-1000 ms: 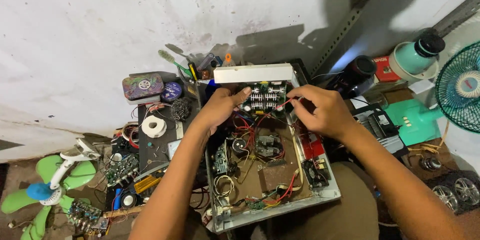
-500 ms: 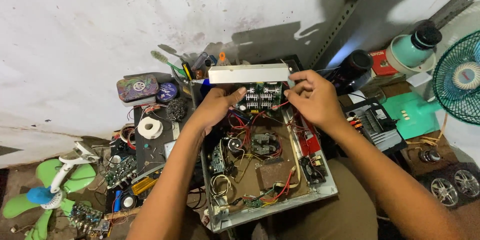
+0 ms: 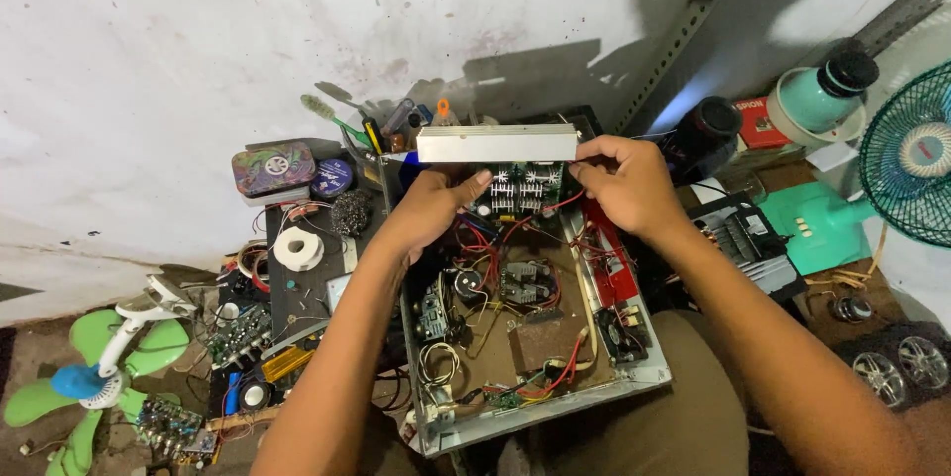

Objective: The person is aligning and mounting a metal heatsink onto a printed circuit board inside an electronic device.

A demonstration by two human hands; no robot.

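At far left, a green-bladed fan with a white neck [image 3: 94, 377] is lying on the floor, beside a white tape roll [image 3: 297, 248]. My left hand [image 3: 431, 207] is gripping the left end of the circuit board with its long pale metal heat-sink bar [image 3: 497, 143]; my right hand [image 3: 626, 184] is clasping the right end. Compared with half a second ago, the bar is sitting higher and more level, above the open grey metal chassis [image 3: 535, 332] on my lap.
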